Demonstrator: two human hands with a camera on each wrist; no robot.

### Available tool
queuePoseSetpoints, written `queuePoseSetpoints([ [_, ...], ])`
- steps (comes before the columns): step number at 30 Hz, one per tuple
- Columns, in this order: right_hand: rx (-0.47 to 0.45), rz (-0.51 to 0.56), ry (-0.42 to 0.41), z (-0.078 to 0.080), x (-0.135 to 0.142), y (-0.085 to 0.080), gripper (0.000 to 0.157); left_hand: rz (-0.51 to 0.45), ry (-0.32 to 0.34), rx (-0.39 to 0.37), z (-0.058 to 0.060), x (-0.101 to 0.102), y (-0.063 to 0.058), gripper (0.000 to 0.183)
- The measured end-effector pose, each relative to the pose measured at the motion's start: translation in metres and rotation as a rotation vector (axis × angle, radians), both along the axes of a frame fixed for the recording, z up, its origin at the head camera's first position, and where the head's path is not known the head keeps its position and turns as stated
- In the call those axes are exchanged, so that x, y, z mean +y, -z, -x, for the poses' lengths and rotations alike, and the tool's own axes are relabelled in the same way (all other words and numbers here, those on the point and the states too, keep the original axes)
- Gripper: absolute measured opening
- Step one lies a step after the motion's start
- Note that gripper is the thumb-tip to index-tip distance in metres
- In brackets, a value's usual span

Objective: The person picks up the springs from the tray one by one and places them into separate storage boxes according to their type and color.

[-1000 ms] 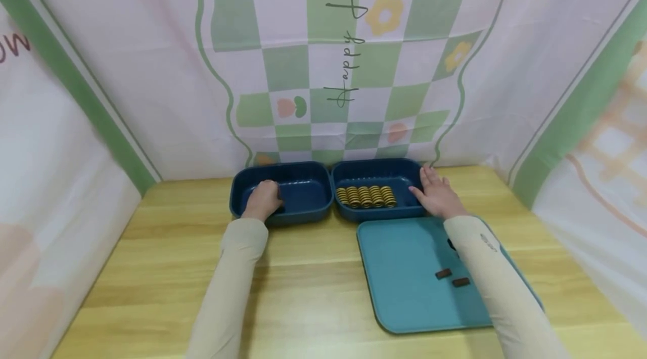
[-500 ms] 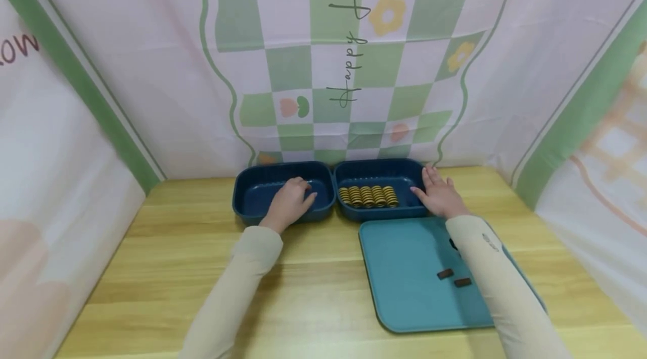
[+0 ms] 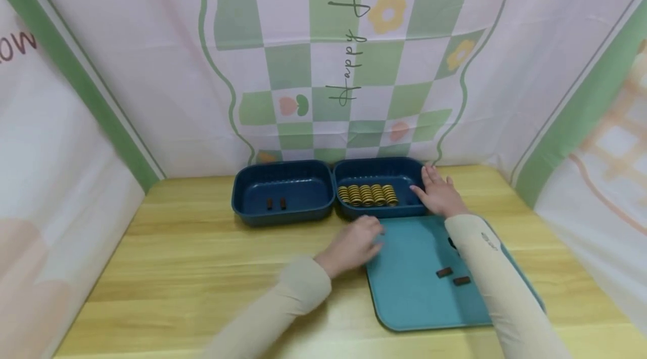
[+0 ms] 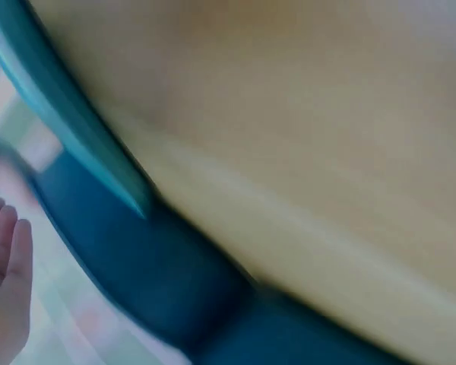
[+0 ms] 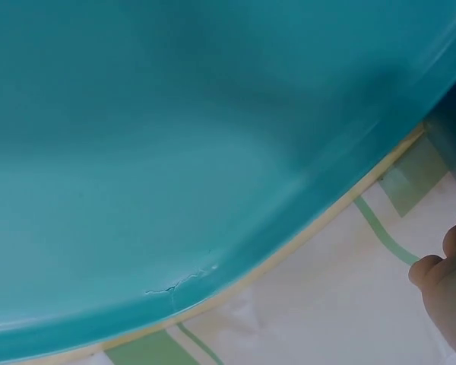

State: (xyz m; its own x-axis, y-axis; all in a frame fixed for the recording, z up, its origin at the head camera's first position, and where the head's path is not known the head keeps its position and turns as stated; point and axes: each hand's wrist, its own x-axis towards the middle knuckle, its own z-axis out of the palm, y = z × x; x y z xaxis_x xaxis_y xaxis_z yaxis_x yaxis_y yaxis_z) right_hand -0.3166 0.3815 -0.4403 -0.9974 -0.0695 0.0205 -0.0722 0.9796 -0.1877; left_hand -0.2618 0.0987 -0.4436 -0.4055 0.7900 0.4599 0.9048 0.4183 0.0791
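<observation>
My left hand (image 3: 354, 244) is over the near-left corner region of the teal tray (image 3: 404, 291), blurred, fingers loosely extended with nothing in them. In the left wrist view, its straight fingers (image 4: 7, 243) show at the left edge. My right hand (image 3: 440, 195) rests on the right rim of the right dark blue bin (image 3: 384, 165), fingers straight over the rim and thumb toward the inside. Two small dark brown blocks (image 3: 276, 203) stand in the left dark blue bin (image 3: 283, 168). Two more brown blocks (image 3: 452, 276) lie on the tray.
Rows of gold-and-black ringed cylinders (image 3: 368, 195) fill the front left of the right bin. A black item (image 3: 451, 243) on the tray is partly hidden by the right sleeve (image 3: 497, 280). The wooden table (image 3: 202, 269) meets a patterned cloth (image 3: 328, 67) behind the bins.
My left hand has come out of the left bin and moved right and nearer, to the tray's left edge, uncovering two brown blocks in the bin. The right hand has stayed on its rim.
</observation>
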Motion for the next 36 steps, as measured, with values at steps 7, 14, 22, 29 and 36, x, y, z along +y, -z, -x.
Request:
queuePoseSetpoints([
  [7, 0.012, 0.004, -0.004, -0.001, -0.002, 0.0, 0.079, 0.179, 0.069, -0.073, -0.036, 0.055, 0.009, 0.019],
  [14, 0.016, 0.002, 0.002, -0.002, -0.004, 0.0, 0.077, 0.298, 0.121, -0.021, -0.046, 0.099, 0.013, 0.019],
  [22, 0.02, -0.002, 0.006, -0.003, 0.0, 0.001, 0.079, 0.375, 0.139, -0.001, -0.046, 0.117, 0.022, 0.022],
  [29, 0.02, -0.002, 0.017, -0.003, -0.001, 0.0, 0.077, 0.441, 0.157, -0.043, -0.04, 0.122, 0.021, 0.026],
  [36, 0.014, 0.0, 0.029, -0.003, -0.001, 0.003, 0.08, 0.524, 0.187, -0.084, -0.037, 0.13, 0.017, 0.035],
])
